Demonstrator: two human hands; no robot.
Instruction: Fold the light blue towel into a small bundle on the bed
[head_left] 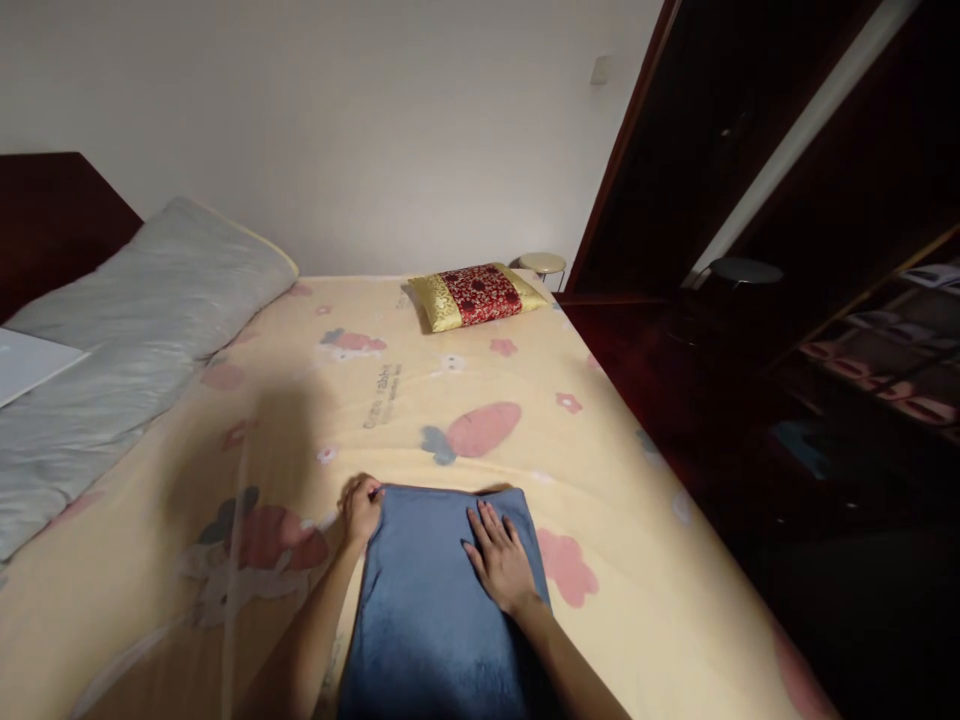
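Observation:
A blue, velvety cloth (pixel 439 610) lies flat in a rectangle on the bed, its near end running out of the bottom of the view. I cannot tell whether it is a folded garment or a cover. My left hand (pixel 362 508) is closed at its far left corner, fingers pinching the edge. Flat near the far right corner rests my right hand (pixel 501 560), palm down with fingers spread. Beneath the cloth is a cream bed sheet (pixel 630 560) printed with pink carrots, flowers and rabbits.
A grey pillow (pixel 165 300) lies at the left, with a pale flat object (pixel 34 362) on it. A red and gold cushion (pixel 480 295) sits at the bed's far end. Beyond stand a round stool (pixel 543 263), a darker stool (pixel 745 270) and a shoe rack (pixel 892 360).

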